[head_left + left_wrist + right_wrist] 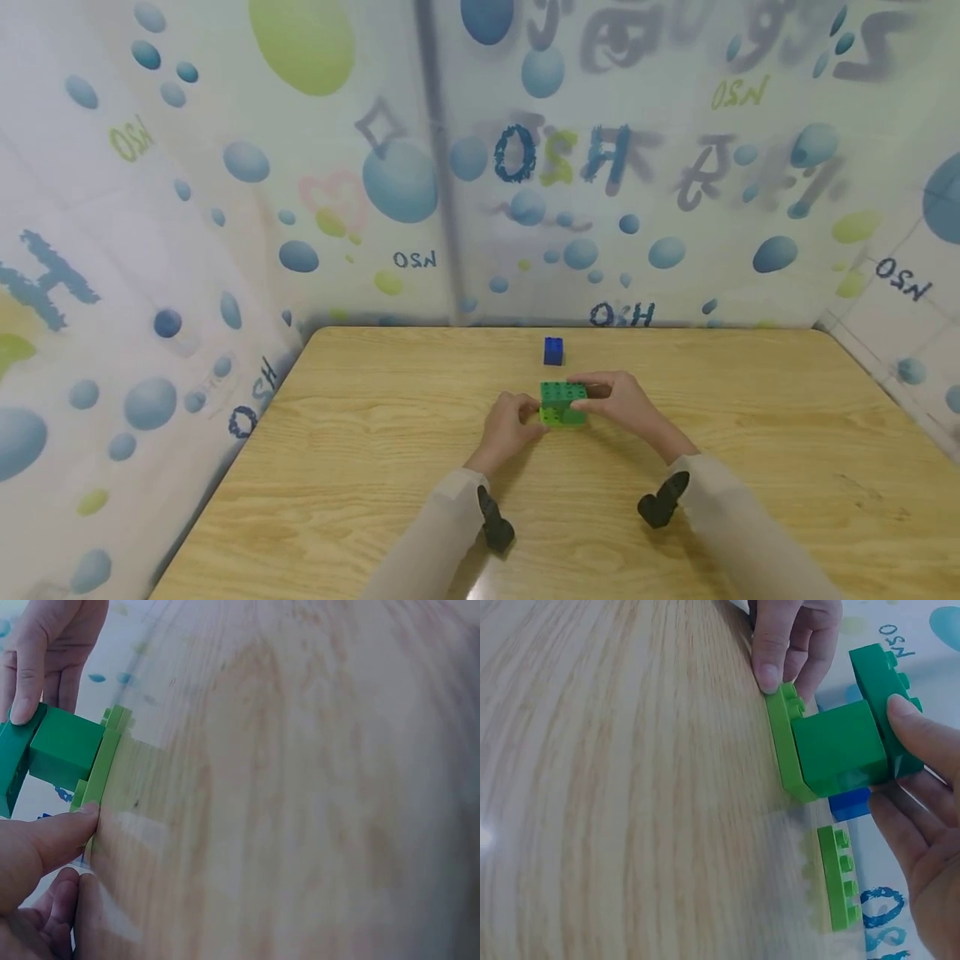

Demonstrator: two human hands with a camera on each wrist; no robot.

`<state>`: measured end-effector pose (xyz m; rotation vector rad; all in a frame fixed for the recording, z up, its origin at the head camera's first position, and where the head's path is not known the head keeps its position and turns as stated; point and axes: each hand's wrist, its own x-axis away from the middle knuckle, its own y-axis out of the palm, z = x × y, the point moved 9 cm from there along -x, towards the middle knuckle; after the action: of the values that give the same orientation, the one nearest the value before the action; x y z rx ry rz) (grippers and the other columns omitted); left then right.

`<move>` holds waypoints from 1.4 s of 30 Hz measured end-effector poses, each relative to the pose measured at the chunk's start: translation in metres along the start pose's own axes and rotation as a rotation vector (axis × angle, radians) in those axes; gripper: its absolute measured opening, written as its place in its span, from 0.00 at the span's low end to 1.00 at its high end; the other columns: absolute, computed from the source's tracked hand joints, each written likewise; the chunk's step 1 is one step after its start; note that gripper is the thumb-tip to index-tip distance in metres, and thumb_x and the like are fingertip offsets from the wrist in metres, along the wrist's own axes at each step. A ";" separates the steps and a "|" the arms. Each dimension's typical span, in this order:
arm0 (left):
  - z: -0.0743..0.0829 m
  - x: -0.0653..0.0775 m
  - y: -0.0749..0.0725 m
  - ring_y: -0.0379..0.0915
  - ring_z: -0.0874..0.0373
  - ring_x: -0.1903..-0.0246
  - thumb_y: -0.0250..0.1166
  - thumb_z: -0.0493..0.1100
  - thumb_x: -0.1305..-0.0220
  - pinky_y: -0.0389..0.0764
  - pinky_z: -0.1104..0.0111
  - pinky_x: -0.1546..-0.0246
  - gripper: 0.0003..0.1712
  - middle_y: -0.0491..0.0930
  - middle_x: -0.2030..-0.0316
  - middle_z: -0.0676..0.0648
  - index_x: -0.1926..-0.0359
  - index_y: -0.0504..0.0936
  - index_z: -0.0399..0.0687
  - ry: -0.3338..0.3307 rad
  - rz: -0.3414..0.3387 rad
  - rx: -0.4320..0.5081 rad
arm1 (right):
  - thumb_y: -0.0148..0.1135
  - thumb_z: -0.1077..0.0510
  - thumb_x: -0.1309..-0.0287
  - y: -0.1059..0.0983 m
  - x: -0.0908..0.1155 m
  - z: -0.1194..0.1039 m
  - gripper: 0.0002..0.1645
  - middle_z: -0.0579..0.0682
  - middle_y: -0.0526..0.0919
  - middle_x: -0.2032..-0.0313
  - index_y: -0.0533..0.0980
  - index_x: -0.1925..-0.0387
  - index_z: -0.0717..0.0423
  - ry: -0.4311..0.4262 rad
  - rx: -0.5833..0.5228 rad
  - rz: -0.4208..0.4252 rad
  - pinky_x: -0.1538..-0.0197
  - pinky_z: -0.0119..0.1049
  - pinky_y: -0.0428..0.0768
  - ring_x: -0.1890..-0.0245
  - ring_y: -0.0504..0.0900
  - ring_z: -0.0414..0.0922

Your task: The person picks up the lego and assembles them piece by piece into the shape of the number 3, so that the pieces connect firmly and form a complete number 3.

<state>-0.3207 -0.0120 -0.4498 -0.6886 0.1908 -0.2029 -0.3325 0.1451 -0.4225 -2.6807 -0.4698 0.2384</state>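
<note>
A small stack of toy building bricks stands on the table. Its base is a thin light green brick, with studs showing at one end. On that sits a taller green block, topped by a thin dark green brick. From the left, my left hand pinches the end of the light green brick low at the table. My right hand grips the dark green brick between thumb and fingers from the right. In the left wrist view, that top brick overhangs the block.
A blue brick stands behind the stack toward the table's far edge. Another light green brick lies on the table, seen in the right wrist view. The wooden table is bordered at back and sides by patterned curtains.
</note>
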 end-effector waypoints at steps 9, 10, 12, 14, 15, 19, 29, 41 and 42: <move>-0.002 -0.002 0.001 0.61 0.59 0.68 0.71 0.41 0.50 0.66 0.67 0.67 0.19 0.68 0.67 0.49 0.55 0.80 0.41 -0.007 -0.010 -0.023 | 0.68 0.50 0.51 0.001 -0.001 0.002 0.32 0.60 0.78 0.52 0.73 0.46 0.63 0.003 0.034 -0.011 0.57 0.42 0.77 0.54 0.78 0.51; -0.002 -0.003 0.001 0.61 0.59 0.68 0.71 0.41 0.50 0.66 0.67 0.67 0.19 0.68 0.67 0.49 0.55 0.80 0.41 -0.007 -0.008 -0.024 | 0.68 0.50 0.51 0.001 -0.001 0.003 0.32 0.60 0.78 0.52 0.73 0.46 0.63 0.003 0.033 -0.012 0.56 0.42 0.77 0.54 0.78 0.51; -0.003 -0.002 0.002 0.61 0.59 0.69 0.71 0.41 0.50 0.66 0.67 0.67 0.19 0.68 0.68 0.49 0.56 0.80 0.41 -0.007 -0.007 -0.026 | 0.68 0.50 0.51 0.001 -0.001 0.003 0.32 0.59 0.78 0.52 0.73 0.46 0.63 0.003 0.032 -0.016 0.56 0.42 0.77 0.54 0.78 0.51; -0.003 -0.002 0.001 0.61 0.59 0.69 0.71 0.41 0.50 0.66 0.67 0.67 0.19 0.68 0.68 0.49 0.56 0.81 0.41 -0.004 -0.004 -0.029 | 0.68 0.51 0.51 0.002 -0.002 0.003 0.32 0.59 0.78 0.52 0.73 0.46 0.63 -0.001 0.031 -0.023 0.56 0.42 0.77 0.54 0.78 0.51; -0.003 -0.002 0.001 0.61 0.59 0.68 0.71 0.41 0.51 0.66 0.67 0.67 0.19 0.68 0.68 0.49 0.56 0.81 0.41 -0.005 -0.003 -0.027 | 0.68 0.52 0.50 0.003 -0.002 0.003 0.32 0.59 0.78 0.52 0.73 0.46 0.63 -0.007 0.038 -0.029 0.56 0.42 0.77 0.54 0.78 0.51; -0.003 -0.002 0.001 0.62 0.59 0.68 0.71 0.41 0.51 0.66 0.67 0.67 0.18 0.69 0.68 0.49 0.57 0.81 0.41 -0.003 -0.009 -0.017 | 0.67 0.53 0.49 0.003 -0.003 0.000 0.30 0.59 0.78 0.52 0.72 0.46 0.64 -0.024 0.080 -0.055 0.55 0.43 0.76 0.53 0.77 0.52; -0.002 -0.003 0.001 0.61 0.59 0.68 0.71 0.40 0.51 0.66 0.68 0.67 0.18 0.68 0.68 0.49 0.57 0.81 0.41 -0.008 -0.009 0.005 | 0.65 0.54 0.46 -0.006 -0.017 -0.014 0.31 0.63 0.75 0.48 0.70 0.44 0.65 -0.044 0.110 -0.256 0.48 0.50 0.70 0.47 0.72 0.57; -0.003 -0.002 -0.001 0.59 0.60 0.70 0.71 0.40 0.51 0.64 0.70 0.69 0.18 0.67 0.69 0.50 0.57 0.81 0.41 -0.009 0.003 -0.006 | 0.60 0.59 0.42 -0.032 -0.065 -0.010 0.26 0.68 0.75 0.52 0.69 0.45 0.70 -0.011 0.212 -0.166 0.53 0.49 0.74 0.53 0.75 0.58; -0.003 -0.002 0.000 0.59 0.61 0.70 0.72 0.41 0.51 0.64 0.71 0.69 0.18 0.67 0.69 0.51 0.57 0.81 0.41 -0.007 0.001 -0.007 | 0.60 0.60 0.42 -0.033 -0.068 -0.009 0.26 0.68 0.75 0.53 0.69 0.45 0.70 -0.007 0.223 -0.151 0.53 0.50 0.74 0.53 0.75 0.59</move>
<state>-0.3234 -0.0135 -0.4516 -0.6958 0.1853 -0.1992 -0.4037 0.1462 -0.3942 -2.4154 -0.6068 0.2411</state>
